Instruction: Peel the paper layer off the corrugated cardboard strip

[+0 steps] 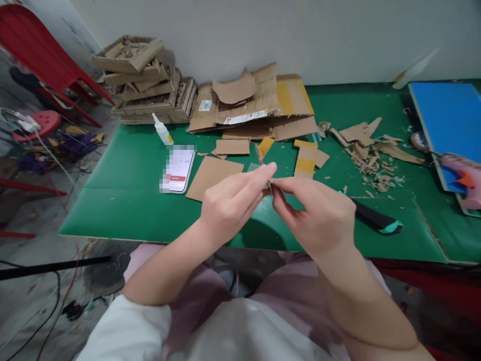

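Over the front of the green table (150, 215), both hands meet at a small brown cardboard piece (270, 186). My right hand (315, 210) pinches it between thumb and forefinger. My left hand (236, 200) has its fingers pressed together against the piece's left side, and hides part of it. A flat cardboard square (214, 176) lies left of the hands, with a phone (180, 170) beside it. Just beyond the hands are a cardboard strip (233, 147) and taped cardboard scraps (305, 161). A black and green cutter (376, 216) rests by my right hand.
Stacked cardboard frames (146, 90) and folded cardboard (259, 100) stand at the back. A glue bottle (163, 131) is upright near the phone. Torn scraps (372, 160) lie to the right, before a blue board (447, 120) and a pink glue gun (466, 175).
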### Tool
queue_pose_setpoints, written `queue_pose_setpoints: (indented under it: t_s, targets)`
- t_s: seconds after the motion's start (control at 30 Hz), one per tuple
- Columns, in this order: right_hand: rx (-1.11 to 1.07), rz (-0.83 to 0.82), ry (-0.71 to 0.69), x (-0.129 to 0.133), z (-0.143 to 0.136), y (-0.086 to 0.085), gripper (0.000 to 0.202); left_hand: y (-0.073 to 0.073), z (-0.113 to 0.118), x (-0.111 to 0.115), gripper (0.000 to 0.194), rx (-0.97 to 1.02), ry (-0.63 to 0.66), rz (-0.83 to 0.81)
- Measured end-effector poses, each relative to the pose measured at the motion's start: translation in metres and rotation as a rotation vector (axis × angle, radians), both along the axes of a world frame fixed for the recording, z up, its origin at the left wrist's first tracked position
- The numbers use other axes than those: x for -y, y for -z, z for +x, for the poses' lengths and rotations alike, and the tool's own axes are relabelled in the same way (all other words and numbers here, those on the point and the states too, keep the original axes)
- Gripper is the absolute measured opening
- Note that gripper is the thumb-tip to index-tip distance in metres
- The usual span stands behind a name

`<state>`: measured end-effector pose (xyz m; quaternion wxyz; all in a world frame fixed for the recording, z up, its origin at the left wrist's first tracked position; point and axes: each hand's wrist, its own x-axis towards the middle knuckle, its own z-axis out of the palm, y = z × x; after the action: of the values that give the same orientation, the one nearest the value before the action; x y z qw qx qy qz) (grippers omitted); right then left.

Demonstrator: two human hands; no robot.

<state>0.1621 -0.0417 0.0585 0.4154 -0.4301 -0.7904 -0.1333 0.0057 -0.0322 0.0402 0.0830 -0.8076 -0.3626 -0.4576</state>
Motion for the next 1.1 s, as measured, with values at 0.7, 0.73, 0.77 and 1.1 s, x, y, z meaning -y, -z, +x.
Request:
queue_pose_setpoints:
  t_s: [0.7,0.73,0.77,1.1]
  targets:
    - [0.068,0.031,-0.083,-0.009,0.003,0.008,0.017,-0.011,-0.001,0.0,0.028,-0.031,0.108,-0.716]
    - [0.073,0.035,-0.082,-0.01,0.003,0.009,0.018,-0.01,0.0,0.0,0.029,-0.034,0.085,-0.709]
    - [0.078,0.039,-0.082,-0.011,0.003,0.009,0.018,-0.009,0.001,0.001,0.029,-0.034,0.061,-0.707]
    - [0.085,0.071,-0.09,-0.01,-0.004,0.013,0.015,-0.004,0.006,0.002,0.027,0.005,0.006,-0.682]
